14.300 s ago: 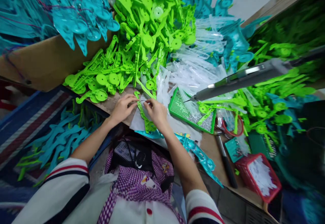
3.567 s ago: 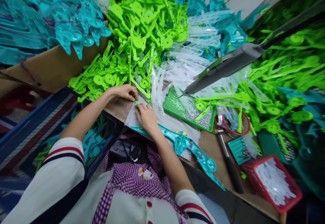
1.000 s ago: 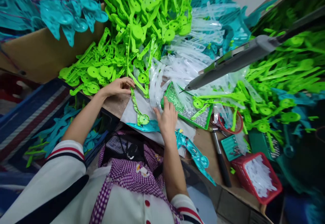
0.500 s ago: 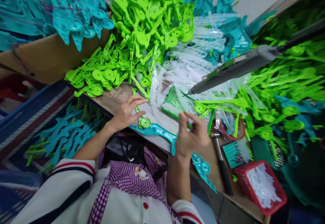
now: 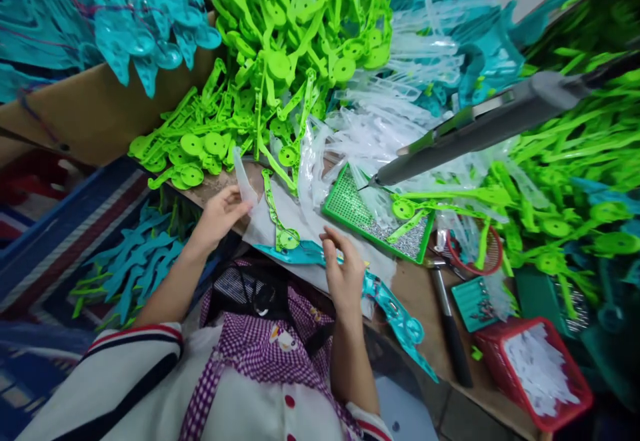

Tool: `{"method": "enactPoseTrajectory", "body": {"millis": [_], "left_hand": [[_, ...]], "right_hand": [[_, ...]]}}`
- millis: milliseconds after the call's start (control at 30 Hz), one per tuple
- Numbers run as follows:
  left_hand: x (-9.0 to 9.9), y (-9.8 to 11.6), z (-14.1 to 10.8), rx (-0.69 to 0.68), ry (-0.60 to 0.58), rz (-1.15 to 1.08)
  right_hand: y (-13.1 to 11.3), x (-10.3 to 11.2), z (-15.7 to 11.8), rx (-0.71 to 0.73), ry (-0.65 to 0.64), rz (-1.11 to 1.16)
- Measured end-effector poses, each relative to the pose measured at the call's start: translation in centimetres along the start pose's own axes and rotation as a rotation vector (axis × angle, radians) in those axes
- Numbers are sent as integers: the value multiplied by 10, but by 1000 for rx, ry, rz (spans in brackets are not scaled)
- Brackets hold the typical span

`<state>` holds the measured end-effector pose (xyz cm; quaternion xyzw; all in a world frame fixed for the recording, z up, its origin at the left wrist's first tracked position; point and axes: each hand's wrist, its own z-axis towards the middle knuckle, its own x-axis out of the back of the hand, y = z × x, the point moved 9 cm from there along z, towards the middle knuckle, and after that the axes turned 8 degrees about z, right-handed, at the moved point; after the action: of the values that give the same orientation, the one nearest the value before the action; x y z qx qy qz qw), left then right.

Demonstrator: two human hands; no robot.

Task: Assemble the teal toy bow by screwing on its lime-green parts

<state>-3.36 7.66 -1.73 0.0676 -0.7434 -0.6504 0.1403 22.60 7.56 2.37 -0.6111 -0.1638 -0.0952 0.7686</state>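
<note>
My left hand (image 5: 219, 220) is closed around the lower end of a clear plastic strip (image 5: 243, 178), which sticks up from the fingers. Beside it, a lime-green arm piece with a round end (image 5: 287, 238) lies on the grey sheet, its disc overlapping a long blue translucent plastic part (image 5: 397, 308). My right hand (image 5: 345, 268) hovers over the middle of that blue part, hiding a stretch of it. Its thumb and fingers are slightly curled and apart, with nothing visible between them. A grey electric screwdriver (image 5: 450, 138) hangs, bit down, over the green perforated tray (image 5: 334, 211) of small metal pieces.
Green pieces (image 5: 277, 64) and clear strips (image 5: 370, 124) are heaped behind. On the right lie a hammer (image 5: 453, 328), a teal tray (image 5: 467, 304), a red basket (image 5: 493, 248) and a red bin (image 5: 493, 361) of white pieces. A cardboard box (image 5: 100, 108) stands left.
My left hand has moved left, off the green piece, and now holds a clear strip. My right hand has come left and down from beside the tray. The view has shifted slightly.
</note>
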Motion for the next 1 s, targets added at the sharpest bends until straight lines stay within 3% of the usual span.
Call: {"method": "enactPoseTrajectory", "body": {"millis": [100, 200, 467, 700, 1000], "left_hand": [[-1, -39, -7, 198, 10, -104], [-12, -53, -10, 286, -23, -109], [-17, -48, 2, 274, -65, -43], [-19, -51, 5, 351, -107, -45], [-30, -48, 8, 326, -121, 11]], "right_hand": [[15, -23, -5, 7, -71, -95], [25, -36, -5, 15, -112, -144], [33, -47, -8, 23, -185, -216], [28, -53, -9, 61, -246, -304], [28, -55, -11, 108, -239, -348]]}}
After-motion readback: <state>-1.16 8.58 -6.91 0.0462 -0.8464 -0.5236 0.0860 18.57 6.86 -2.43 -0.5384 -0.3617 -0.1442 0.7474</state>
